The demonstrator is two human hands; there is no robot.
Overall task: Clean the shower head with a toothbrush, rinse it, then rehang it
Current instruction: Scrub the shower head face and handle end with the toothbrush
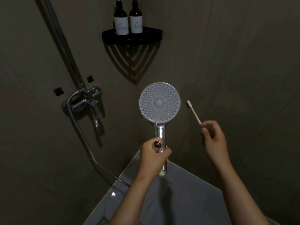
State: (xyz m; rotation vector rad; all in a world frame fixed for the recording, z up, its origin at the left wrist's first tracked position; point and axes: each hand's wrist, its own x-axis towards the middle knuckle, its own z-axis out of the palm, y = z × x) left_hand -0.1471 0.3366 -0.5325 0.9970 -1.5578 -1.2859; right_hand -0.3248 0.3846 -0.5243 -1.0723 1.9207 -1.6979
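Observation:
A round chrome shower head (159,103) with a pale grey nozzle face points toward me, upright in the middle of the view. My left hand (153,157) grips its chrome handle, thumb near a small round button. A white toothbrush (194,112) is pinched at its lower end by my right hand (213,137), to the right of the shower head. Its bristle end points up and left, apart from the nozzle face. The metal hose (81,132) runs from the mixer down toward the floor.
A chrome mixer tap (84,99) and riser pipe (61,44) are mounted on the left wall. A black corner shelf (131,38) holds two dark pump bottles (128,18). Grey shower floor (178,200) lies below, with a drain (101,222) at the bottom edge. The room is dim.

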